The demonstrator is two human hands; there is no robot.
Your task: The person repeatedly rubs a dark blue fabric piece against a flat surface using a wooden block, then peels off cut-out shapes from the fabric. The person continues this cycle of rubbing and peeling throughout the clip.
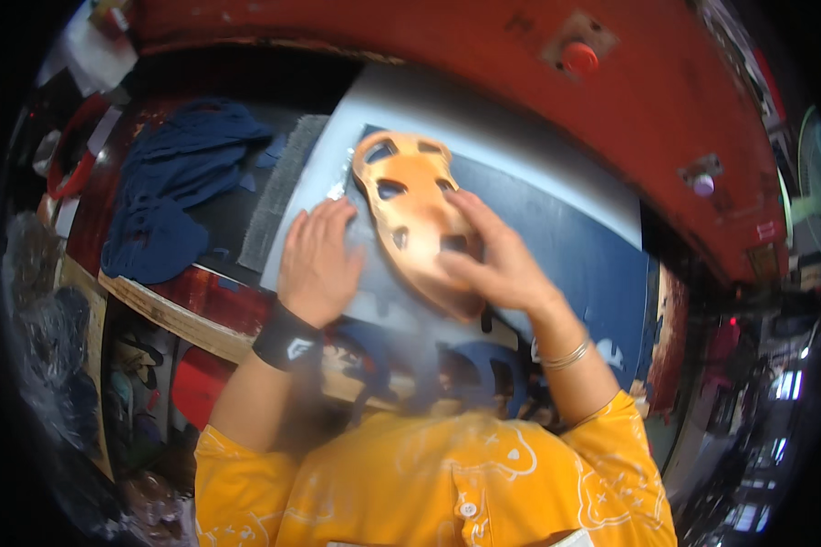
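An orange, sole-shaped cutting die with several openings lies tilted on a dark blue sheet. My right hand grips the die's right side, thumb and fingers apart across its top. To the left of the die, my left hand rests with its fingers stretched out over the pale board, holding nothing. Motion blurs both hands a little. Towards my body, a blue leftover web with cut-out gaps hangs over the front edge.
A red machine beam with a red button spans the far side. Left of the board lies a pile of blue cut pieces beside a grey strip. A wooden edge runs along the near left.
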